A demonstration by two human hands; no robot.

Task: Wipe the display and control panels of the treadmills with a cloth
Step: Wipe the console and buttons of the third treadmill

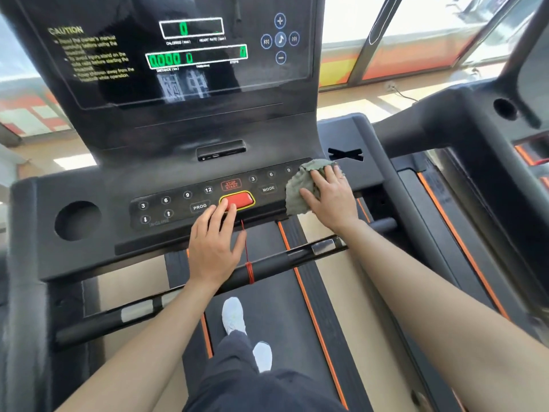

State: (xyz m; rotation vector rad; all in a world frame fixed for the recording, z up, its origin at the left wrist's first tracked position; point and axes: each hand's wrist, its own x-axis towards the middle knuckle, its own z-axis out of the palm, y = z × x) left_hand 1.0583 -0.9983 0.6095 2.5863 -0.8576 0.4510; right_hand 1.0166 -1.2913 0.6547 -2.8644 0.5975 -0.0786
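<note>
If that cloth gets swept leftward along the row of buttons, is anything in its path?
Yes. The cloth sits under the right hand at the control panel's right end. The left hand rests mid-panel, fingertips on the red button, across that path.

The person stands on the treadmill belt [276, 307] with the right hand [331, 200] spread flat on a grey-green cloth [298, 188] at the right end of the control panel [175, 211]. The left hand [212, 242] lies flat at the panel's front edge, fingertips touching the red button [237, 199]. Above, the dark display [190, 81] shows lit green digits, and a red cord [246, 248] hangs down to the handlebar [285, 260].
</note>
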